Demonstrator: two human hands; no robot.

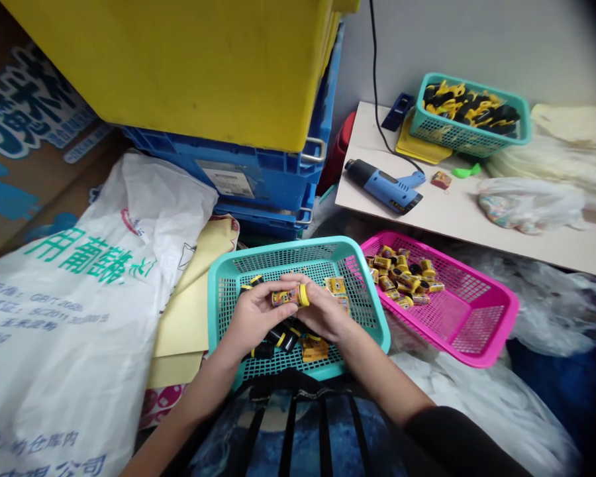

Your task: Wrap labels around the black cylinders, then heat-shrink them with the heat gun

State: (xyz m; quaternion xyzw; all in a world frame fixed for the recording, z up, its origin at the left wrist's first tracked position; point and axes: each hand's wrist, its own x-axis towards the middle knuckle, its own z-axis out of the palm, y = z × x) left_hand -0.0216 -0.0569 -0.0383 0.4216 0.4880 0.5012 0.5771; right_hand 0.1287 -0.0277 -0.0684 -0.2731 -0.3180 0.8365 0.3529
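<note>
A dark printed garment (298, 430) in the foreground hides the near rim of a teal basket (218, 291). Above that basket the left hand (255, 318) and the right hand (325, 315) each pinch one end of a small cylinder (291, 296), black and yellow, lying level between the fingertips; its label is too small to read. Loose black-and-yellow pieces (283, 339) lie partly hidden under both hands. Just right, a pink basket (477, 331) holds a pile of similar pieces (402, 271). At left a white sack (79, 318) carries large green Chinese characters, creased; its grey lines below are blurred. Behind stand blue crates (258, 172), their sticker illegible, under a yellow crate (203, 59) cut off at the top. On the counter (451, 212) lie a blue corded tool (385, 185) and a second teal basket (477, 136)
</note>
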